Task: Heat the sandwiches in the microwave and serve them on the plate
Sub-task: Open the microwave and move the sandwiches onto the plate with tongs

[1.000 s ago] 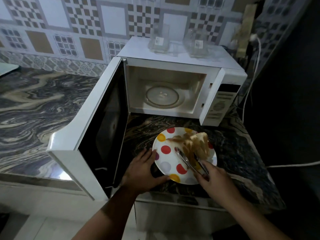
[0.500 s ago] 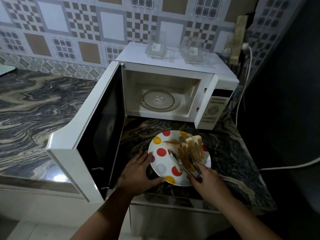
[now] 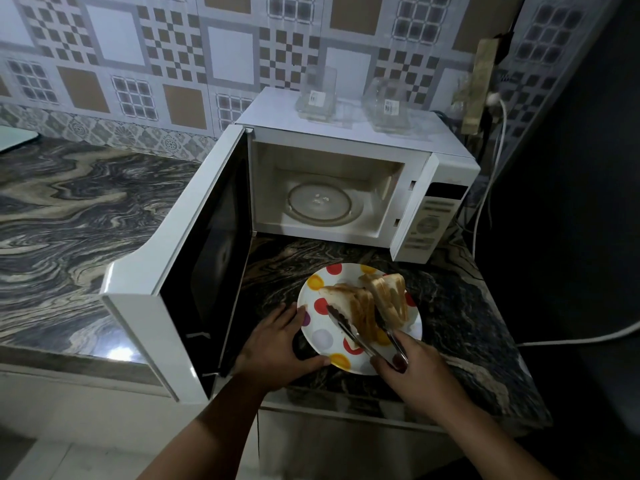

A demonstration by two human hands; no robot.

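Head view: left hand (image 3: 277,344) rests spread, fingers straight, against the white polka-dot plate (image 3: 320,336). Right hand (image 3: 412,370) grips metal tongs (image 3: 360,337), clamped around triangular toasted sandwiches (image 3: 370,303).

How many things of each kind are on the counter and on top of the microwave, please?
Microwave: 1, door open
Spotted plate: 1, steadied by the left hand
Sandwich pieces: 2, and, both on the plate
Tongs: 1, held in the right hand, around the nearer piece
Clear containers on the microwave: 2, and
Total: 7
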